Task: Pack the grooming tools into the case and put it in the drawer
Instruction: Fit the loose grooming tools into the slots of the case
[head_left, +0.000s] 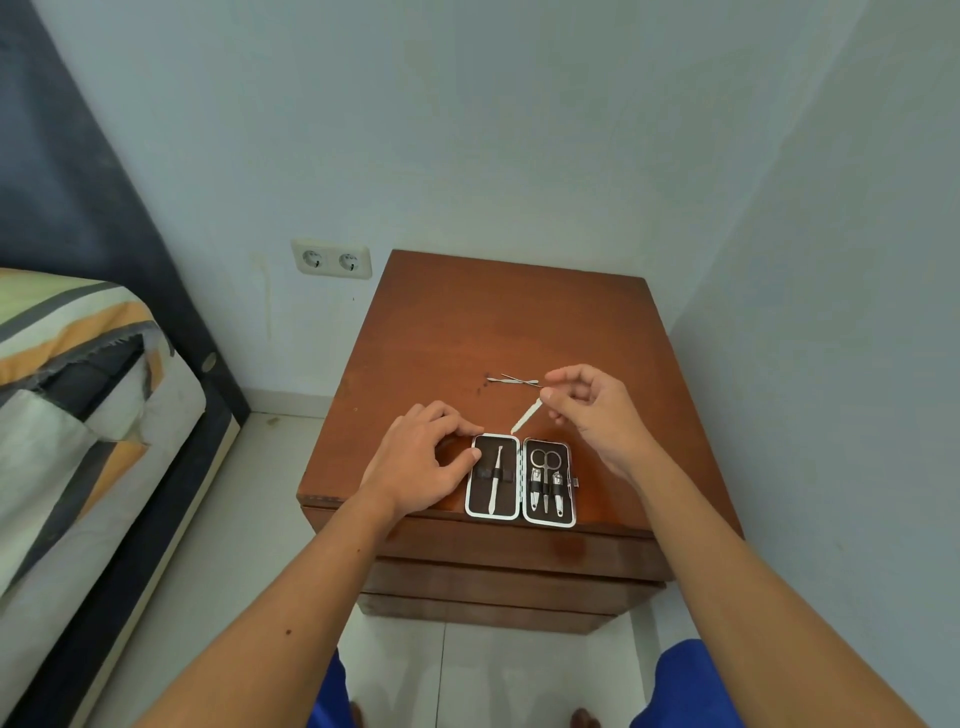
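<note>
An open grooming case (521, 480) with a white rim and dark lining lies near the front edge of a brown wooden nightstand (498, 332). Its left half holds one slim tool; its right half holds small scissors and clippers. My left hand (426, 457) rests on the case's left edge, fingers touching it. My right hand (592, 410) hovers above the case and pinches one end of a thin white tool (525, 415), which slants down toward the case. Two thin metal tools (514, 382) lie crossed on the nightstand behind.
The nightstand has closed drawers (509, 582) below its top. A bed (78, 395) with striped bedding stands to the left, walls behind and to the right, a double wall socket (332, 259) left of the nightstand. My knees in blue shorts are at the bottom.
</note>
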